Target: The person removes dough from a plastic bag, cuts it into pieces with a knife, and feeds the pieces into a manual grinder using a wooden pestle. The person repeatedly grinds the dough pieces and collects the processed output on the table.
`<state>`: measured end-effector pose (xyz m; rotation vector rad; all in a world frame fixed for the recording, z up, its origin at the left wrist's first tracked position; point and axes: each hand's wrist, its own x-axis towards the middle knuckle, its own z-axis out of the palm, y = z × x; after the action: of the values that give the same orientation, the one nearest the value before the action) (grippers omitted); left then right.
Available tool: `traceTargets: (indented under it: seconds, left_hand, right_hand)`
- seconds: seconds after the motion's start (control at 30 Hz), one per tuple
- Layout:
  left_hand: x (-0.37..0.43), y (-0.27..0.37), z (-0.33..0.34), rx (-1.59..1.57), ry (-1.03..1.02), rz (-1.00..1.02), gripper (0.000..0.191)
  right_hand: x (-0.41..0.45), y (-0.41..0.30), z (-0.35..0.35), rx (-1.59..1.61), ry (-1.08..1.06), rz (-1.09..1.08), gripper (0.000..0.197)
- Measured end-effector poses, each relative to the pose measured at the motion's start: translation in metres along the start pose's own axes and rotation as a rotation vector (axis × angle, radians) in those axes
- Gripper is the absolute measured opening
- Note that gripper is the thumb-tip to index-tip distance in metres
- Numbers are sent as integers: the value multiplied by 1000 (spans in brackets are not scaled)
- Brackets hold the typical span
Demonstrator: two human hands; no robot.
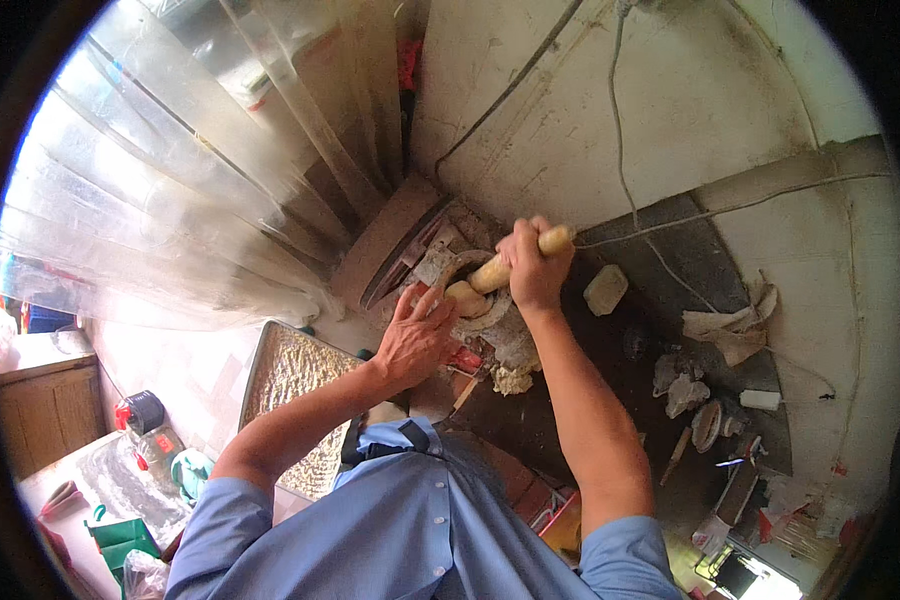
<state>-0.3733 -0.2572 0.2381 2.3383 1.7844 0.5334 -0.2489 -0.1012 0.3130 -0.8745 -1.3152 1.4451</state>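
My right hand (538, 266) is wrapped around a thick wooden pestle (491, 274). It slants down into the round, crusted hopper (499, 319) of a grinding machine. Against the lower end of the pestle sits a pale, dough-like lump (466, 298) in the hopper's mouth. My left hand (418, 341) lies at the hopper's left rim, its fingers spread and the fingertips by the lump. Whether they press on the lump or only on the rim, I cannot tell. Below the hopper, a crumbly pale mass (513, 380) clings to the machine.
Left of the machine stands a broad belt wheel (394, 240), close to my left fingers. A metal-rimmed tray (252, 367) of pale ground material lies under my left forearm. Plastic curtains (195, 172) hang at left. Cables (616, 112) run along the wall; a whitish block (606, 290) lies at right.
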Motion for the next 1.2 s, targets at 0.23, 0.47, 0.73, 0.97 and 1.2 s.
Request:
traceTargets:
  seconds: [0.23, 0.47, 0.73, 0.97, 1.2]
  left_hand:
    - [11, 1, -3, -36, -129, -35, 66]
    - [27, -3, 1, -166, -142, -91, 71]
    - [-6, 3, 6, -152, -12, -35, 71]
    - [-40, 19, 18, -180, -8, -133, 71]
    - [-44, 20, 15, -119, -78, -153, 69]
  right_hand:
    - [-38, -41, -13, -27, 22, -274, 30]
    - [-13, -15, -2, 111, 139, -74, 35]
    - [6, 0, 6, -8, 160, -57, 38]
    - [-10, 10, 10, -126, 24, -83, 36]
    - [-39, -19, 12, -63, -92, -252, 30]
